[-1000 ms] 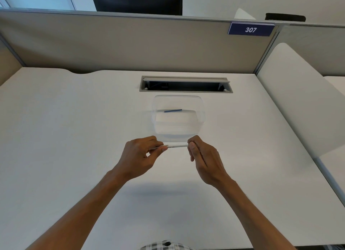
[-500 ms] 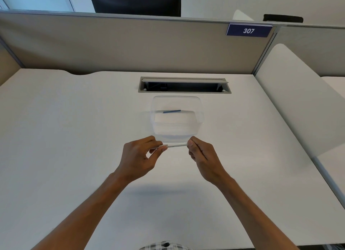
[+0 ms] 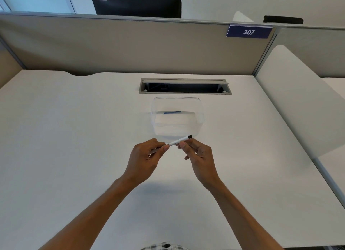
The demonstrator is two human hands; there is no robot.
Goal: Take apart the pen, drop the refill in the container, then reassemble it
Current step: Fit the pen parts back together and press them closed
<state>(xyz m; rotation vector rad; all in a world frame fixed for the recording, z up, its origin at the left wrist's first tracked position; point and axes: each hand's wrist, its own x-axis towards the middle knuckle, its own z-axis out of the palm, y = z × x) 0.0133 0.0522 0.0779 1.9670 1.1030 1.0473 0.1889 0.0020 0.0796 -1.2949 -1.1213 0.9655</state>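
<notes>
A white pen point(image 3: 177, 142) with a black end cap is held just above the desk, tilted up toward the right. My left hand point(image 3: 144, 156) pinches its lower left part between thumb and fingers. My right hand point(image 3: 197, 154) touches the barrel near the middle with fingertips; the black end sticks out past it. Right behind the hands stands a clear plastic container point(image 3: 200, 117). Inside it lies a thin blue refill point(image 3: 172, 112), near the back wall.
The white desk point(image 3: 74, 137) has a cable slot point(image 3: 184, 86) with an open lid behind the container. Beige partition walls point(image 3: 130, 48) close the back, with a sign reading 307 point(image 3: 248, 32). A white side panel point(image 3: 298, 100) rises on the right.
The pen was level between both hands; now its right end is tilted up and the black cap shows beyond my right fingers, which have slid toward the middle.
</notes>
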